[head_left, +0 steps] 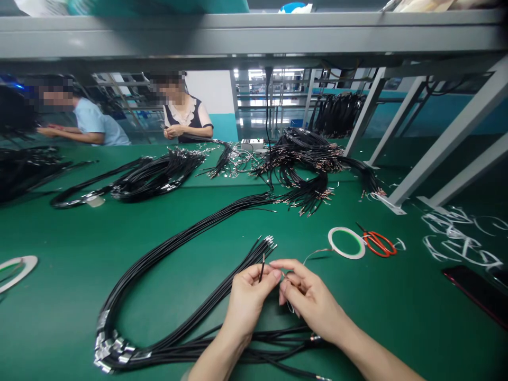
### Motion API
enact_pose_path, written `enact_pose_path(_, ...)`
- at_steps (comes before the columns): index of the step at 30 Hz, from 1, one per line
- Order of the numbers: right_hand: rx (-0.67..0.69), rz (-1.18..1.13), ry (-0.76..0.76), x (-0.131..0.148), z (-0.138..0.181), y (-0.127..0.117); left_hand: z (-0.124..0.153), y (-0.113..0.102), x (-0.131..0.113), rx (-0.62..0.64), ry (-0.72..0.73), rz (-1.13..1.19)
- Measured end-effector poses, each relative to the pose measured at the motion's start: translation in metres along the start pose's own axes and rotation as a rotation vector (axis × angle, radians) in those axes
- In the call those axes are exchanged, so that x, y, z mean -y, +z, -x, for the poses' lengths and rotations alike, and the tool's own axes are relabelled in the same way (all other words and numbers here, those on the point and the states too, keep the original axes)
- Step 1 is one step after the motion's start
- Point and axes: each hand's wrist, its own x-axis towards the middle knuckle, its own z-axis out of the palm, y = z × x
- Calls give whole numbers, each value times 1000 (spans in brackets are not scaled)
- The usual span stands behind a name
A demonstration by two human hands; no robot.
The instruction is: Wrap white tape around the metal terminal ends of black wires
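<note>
Two tape rolls, one scissors

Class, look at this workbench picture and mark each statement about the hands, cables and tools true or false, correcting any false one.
1. The left hand pinches the end of a thin black cable. True.
2. The right hand grips the scissors. False: the orange-handled scissors lie on the green table, apart from both hands.
3. A white tape roll lies just left of the scissors. True.
4. The looped black cable bundle hangs from the shelf. False: it lies flat on the table.
5. Two other people sit at the far side. True.
</note>
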Motion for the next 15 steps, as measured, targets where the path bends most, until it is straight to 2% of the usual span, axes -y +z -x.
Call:
enact_pose_path(5,-54,96,-71,-3,0,-1,1,1,1,43,-30,12)
enact_pose_path(11,-118,405,-169,-3,-3,-11,2,1,5,35,-50,-7)
enact_pose_path(13,-132,421,-241,0,-3,-14,3,0,7,24,-43,-20)
enact_pose_path(15,-121,340,-259,2,-3,-14,2,-1,8,3,-36,-31)
